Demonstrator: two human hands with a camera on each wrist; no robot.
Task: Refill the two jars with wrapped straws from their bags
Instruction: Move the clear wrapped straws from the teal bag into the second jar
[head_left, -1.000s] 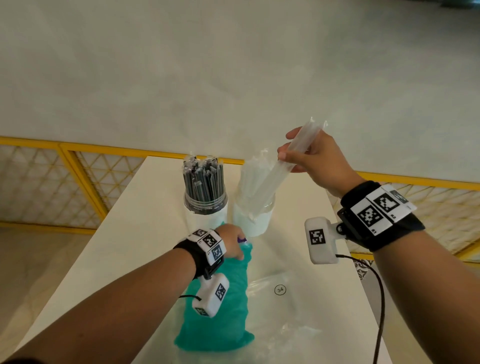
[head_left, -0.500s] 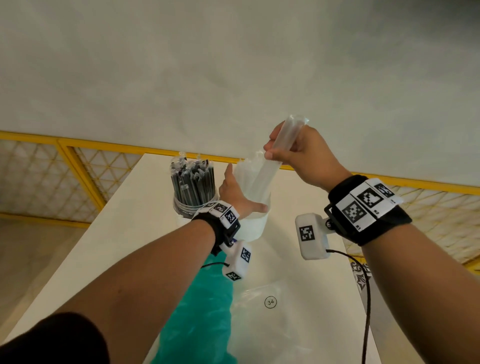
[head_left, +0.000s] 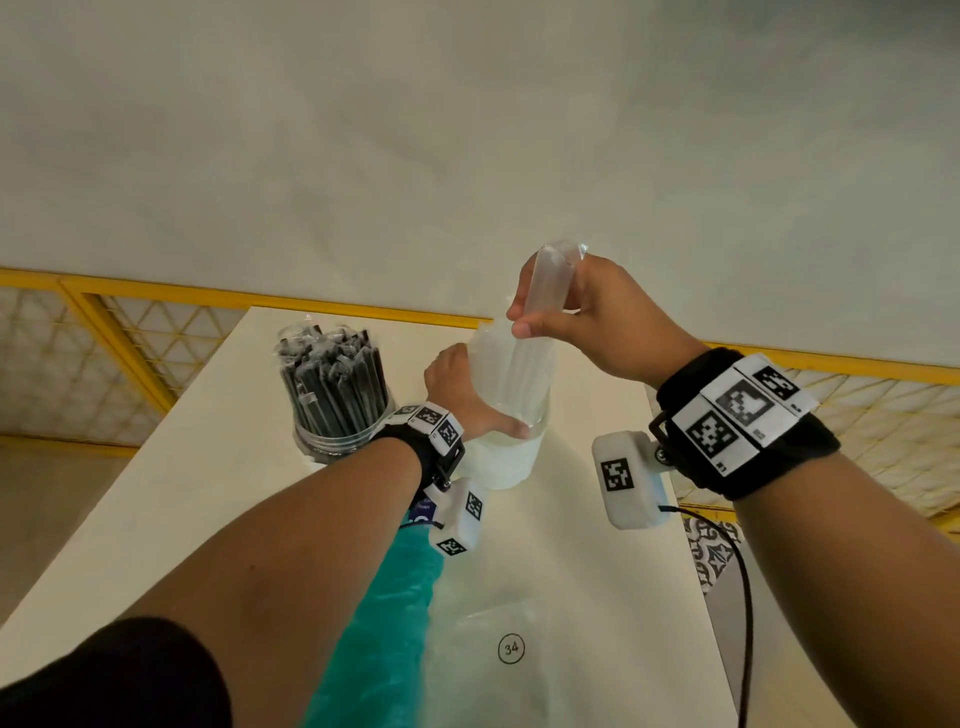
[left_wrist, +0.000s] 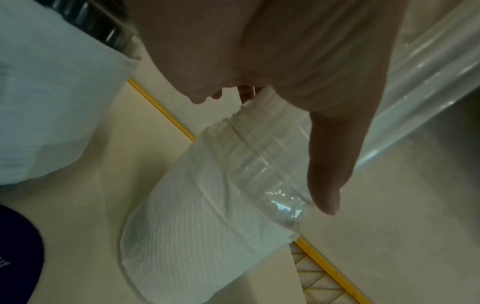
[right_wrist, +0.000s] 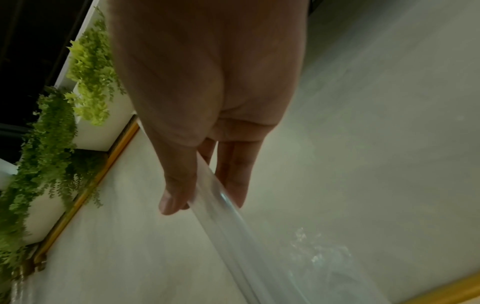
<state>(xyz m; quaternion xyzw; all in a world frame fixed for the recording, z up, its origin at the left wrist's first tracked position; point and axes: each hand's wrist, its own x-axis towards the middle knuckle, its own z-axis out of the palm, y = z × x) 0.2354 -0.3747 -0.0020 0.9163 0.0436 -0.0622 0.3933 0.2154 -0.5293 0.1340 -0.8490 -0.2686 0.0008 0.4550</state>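
Note:
Two jars stand at the table's far end. The left jar (head_left: 340, 436) is packed with black wrapped straws (head_left: 332, 379). The right jar (head_left: 506, 457) is clear with white paper round its lower part (left_wrist: 207, 216) and holds clear wrapped straws (head_left: 511, 374). My left hand (head_left: 462, 395) grips this jar at the rim, thumb (left_wrist: 330, 164) lying across the front. My right hand (head_left: 535, 312) pinches a bundle of clear wrapped straws (head_left: 550, 275) between thumb and fingers (right_wrist: 233, 174), nearly upright, its lower end inside the jar.
A teal bag (head_left: 379, 623) lies on the white table (head_left: 597, 571) under my left forearm. Beside it lies a clear bag (head_left: 519, 675) marked 34. A yellow railing (head_left: 156, 291) runs behind the table, with green plants (right_wrist: 52, 144) beyond it.
My left hand left the teal bag and rose to grip the white-wrapped jar. My right hand swung the clear straw bundle from slanted to nearly upright over that jar.

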